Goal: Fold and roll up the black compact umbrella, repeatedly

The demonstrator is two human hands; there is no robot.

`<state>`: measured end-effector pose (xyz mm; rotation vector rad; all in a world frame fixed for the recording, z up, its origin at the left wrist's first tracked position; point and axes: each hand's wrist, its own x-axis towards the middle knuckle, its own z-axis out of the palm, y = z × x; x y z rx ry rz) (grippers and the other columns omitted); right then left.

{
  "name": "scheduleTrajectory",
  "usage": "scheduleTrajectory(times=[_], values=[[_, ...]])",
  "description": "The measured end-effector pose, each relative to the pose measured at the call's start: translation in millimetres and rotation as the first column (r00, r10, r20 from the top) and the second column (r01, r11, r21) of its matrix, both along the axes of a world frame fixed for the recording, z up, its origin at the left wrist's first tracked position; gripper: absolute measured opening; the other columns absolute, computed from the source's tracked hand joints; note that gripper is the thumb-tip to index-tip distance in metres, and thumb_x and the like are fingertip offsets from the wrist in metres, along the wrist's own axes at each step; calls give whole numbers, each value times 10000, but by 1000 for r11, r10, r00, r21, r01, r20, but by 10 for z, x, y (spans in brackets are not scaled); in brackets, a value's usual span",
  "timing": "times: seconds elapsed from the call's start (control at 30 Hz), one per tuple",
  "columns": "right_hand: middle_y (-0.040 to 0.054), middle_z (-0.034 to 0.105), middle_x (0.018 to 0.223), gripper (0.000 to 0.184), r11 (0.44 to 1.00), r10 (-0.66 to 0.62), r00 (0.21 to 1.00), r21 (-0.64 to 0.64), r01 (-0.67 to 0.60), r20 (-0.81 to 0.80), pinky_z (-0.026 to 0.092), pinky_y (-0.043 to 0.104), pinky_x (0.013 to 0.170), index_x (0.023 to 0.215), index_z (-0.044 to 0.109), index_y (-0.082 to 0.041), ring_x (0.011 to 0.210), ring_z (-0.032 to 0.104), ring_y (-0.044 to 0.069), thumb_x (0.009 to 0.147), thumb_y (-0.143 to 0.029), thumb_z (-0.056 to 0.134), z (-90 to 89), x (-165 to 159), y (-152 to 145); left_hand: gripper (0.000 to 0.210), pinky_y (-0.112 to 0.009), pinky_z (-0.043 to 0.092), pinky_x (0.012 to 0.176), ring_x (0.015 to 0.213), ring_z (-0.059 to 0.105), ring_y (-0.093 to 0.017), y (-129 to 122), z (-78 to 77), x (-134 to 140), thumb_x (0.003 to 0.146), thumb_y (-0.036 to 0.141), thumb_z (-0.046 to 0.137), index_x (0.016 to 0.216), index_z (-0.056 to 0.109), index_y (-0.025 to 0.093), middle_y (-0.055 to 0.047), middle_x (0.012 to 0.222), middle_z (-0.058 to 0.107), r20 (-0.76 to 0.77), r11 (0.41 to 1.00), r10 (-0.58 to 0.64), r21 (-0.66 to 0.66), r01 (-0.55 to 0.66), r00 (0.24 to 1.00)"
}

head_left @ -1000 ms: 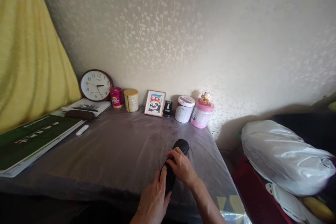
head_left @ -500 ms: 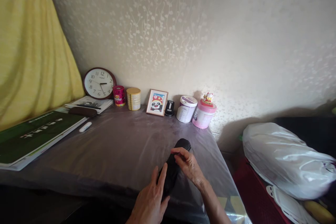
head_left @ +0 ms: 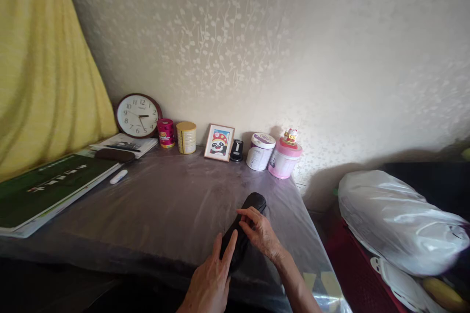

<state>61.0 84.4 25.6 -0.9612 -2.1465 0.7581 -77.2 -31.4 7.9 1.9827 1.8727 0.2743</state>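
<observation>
A long black fabric bundle (head_left: 254,201), shaped like a folded umbrella, lies slantwise on the table near its front right. My left hand (head_left: 213,274) grips the near end, with its index and middle fingers along the left side and the thumb partly hidden. Over the middle of the bundle, my right hand (head_left: 259,232) has its thumb and index finger bent together in a pinch at the fabric. What exactly is between those fingertips is too small to make out.
Along the wall stand a clock (head_left: 138,115), a pink can (head_left: 166,133), a yellow-lidded can (head_left: 186,138), a panda picture frame (head_left: 219,142) and two tubs (head_left: 260,151), one topped by a figurine (head_left: 291,137). A green book (head_left: 55,186) lies left; a white plastic bag (head_left: 396,220) sits right.
My right thumb and fingertips have shifted slightly left across the bundle. My left thumb has drawn in toward the bundle's near end. The bundle stays in place.
</observation>
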Motion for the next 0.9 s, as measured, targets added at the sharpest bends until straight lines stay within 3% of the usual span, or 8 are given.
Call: scheduleTrajectory(times=[0.13, 0.33, 0.43, 0.53, 0.73, 0.83, 0.9], values=[[18, 557, 822, 138, 1000, -6, 1000, -20, 5, -4, 422, 246, 655, 817, 633, -207, 692, 519, 119, 806, -209, 496, 28, -13, -17, 837, -290, 476, 865, 1121, 548, -210, 11, 40, 2, 751, 10, 395, 1399, -56, 287, -131, 1481, 202, -5, 999, 11, -32, -12, 1000], [-4, 529, 787, 85, 938, -118, 927, -347, -14, -357, 432, 238, 615, 759, 565, -200, 643, 485, 112, 761, -280, 537, 79, 211, -82, 784, -277, 474, 841, 1056, 582, -193, 7, 87, -8, 764, 19, 357, 1408, -22, 255, -125, 1480, 203, 19, 999, 11, -48, -10, 1000], [1, 552, 763, 146, 912, -231, 893, -405, 61, -386, 440, 251, 647, 841, 605, -195, 664, 503, 128, 742, -300, 581, 65, 460, -146, 760, -272, 478, 804, 992, 609, -185, 5, 85, -9, 776, 41, 340, 1409, -19, 261, -122, 1477, 209, 31, 999, 6, -53, -4, 1000], [-14, 545, 653, 211, 882, -364, 871, -424, 208, -330, 436, 258, 648, 874, 616, -185, 633, 506, 136, 734, -342, 594, -65, 722, -185, 747, -276, 474, 779, 947, 620, -191, 27, 52, -21, 778, 72, 348, 1413, -8, 240, -136, 1456, 251, 40, 999, 27, -47, -25, 999], [29, 615, 792, 278, 832, -487, 835, -426, 355, -255, 430, 246, 573, 852, 622, -176, 602, 523, 135, 733, -418, 554, -490, 1009, -166, 619, -263, 462, 792, 963, 602, -197, 126, 22, -169, 799, 215, 389, 1385, 209, 131, -153, 1292, 443, 185, 987, 161, -29, -158, 969], [31, 623, 786, 289, 820, -500, 831, -442, 363, -245, 427, 243, 545, 850, 617, -180, 590, 532, 141, 737, -426, 517, -555, 1006, -174, 569, -281, 480, 735, 915, 616, -205, 123, 52, -256, 838, 259, 341, 1373, 226, 103, -173, 1275, 444, 104, 973, 229, -23, -228, 968], [31, 629, 789, 285, 824, -496, 835, -432, 366, -239, 435, 245, 556, 846, 619, -186, 600, 543, 147, 737, -422, 503, -544, 989, -193, 550, -300, 488, 668, 844, 634, -204, 92, 54, -292, 881, 276, 260, 1402, 143, 143, -190, 1318, 398, -8, 961, 270, 69, -269, 963]])
